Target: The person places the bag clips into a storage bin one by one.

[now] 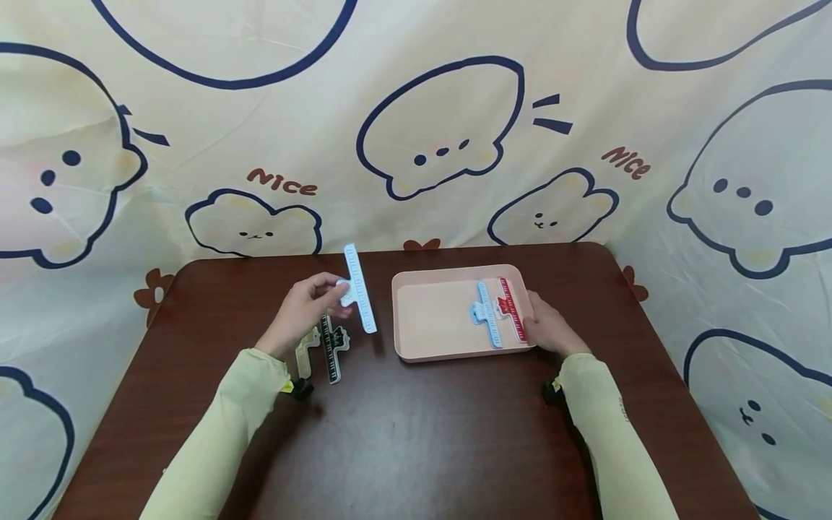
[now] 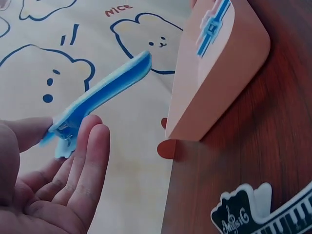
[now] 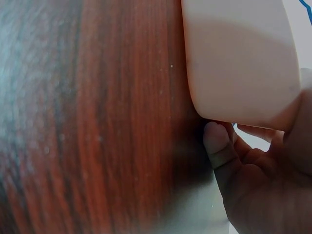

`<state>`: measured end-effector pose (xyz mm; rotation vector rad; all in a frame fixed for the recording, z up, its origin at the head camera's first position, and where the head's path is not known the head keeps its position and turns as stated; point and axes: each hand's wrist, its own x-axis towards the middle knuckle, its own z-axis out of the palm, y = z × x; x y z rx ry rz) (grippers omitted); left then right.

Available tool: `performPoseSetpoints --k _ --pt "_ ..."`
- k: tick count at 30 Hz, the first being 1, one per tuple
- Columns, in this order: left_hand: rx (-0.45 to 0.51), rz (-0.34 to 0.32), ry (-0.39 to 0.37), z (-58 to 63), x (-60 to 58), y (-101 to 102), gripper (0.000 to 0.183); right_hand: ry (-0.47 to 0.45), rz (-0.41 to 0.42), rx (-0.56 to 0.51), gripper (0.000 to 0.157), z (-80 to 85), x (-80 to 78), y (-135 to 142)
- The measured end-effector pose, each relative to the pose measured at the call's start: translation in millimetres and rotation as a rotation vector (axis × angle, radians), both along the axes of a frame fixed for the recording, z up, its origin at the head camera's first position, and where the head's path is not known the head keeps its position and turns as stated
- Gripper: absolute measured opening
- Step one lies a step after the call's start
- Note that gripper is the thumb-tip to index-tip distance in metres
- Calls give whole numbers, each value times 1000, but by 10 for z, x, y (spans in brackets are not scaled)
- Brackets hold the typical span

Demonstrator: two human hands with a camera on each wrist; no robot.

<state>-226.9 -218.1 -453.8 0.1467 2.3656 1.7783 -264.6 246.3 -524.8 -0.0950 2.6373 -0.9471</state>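
My left hand [image 1: 312, 303] pinches a light blue clip [image 1: 360, 289] between thumb and fingers, raised above the table left of the tray. In the left wrist view this clip [image 2: 105, 90] shows its long curved bar and the hinge by the fingertips. My right hand [image 1: 552, 325] holds the right side of the shallow pink tray [image 1: 429, 318]; in the right wrist view the thumb and curled fingers lie about the tray's end [image 3: 243, 73]. Inside the tray, at its right, lie another blue clip [image 1: 487, 318] and a red clip [image 1: 512, 310].
Below the left hand on the brown table [image 1: 416, 440] lie a black clip with piano keys [image 1: 331, 350] and a pale clip [image 1: 304, 354], partly covered by the hand. A cream curtain [image 1: 442, 108] with bear drawings hangs behind the table and at its sides.
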Motion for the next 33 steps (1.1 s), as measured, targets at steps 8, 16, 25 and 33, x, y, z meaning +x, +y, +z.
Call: performPoseSetpoints --k 8,16,25,33 --pt "-12 -35 -70 11 -10 98 43 1 -6 -5 68 -39 -3 13" --pt "-31 -70 -143 61 -52 256 43 -5 -13 0 69 -49 5 17" --pt "-100 -100 -159 104 -120 436 39 -7 -9 -13 69 -55 -10 41" --pt "-96 -115 -176 70 -184 571 35 -3 -1 -16 70 -50 -38 46"
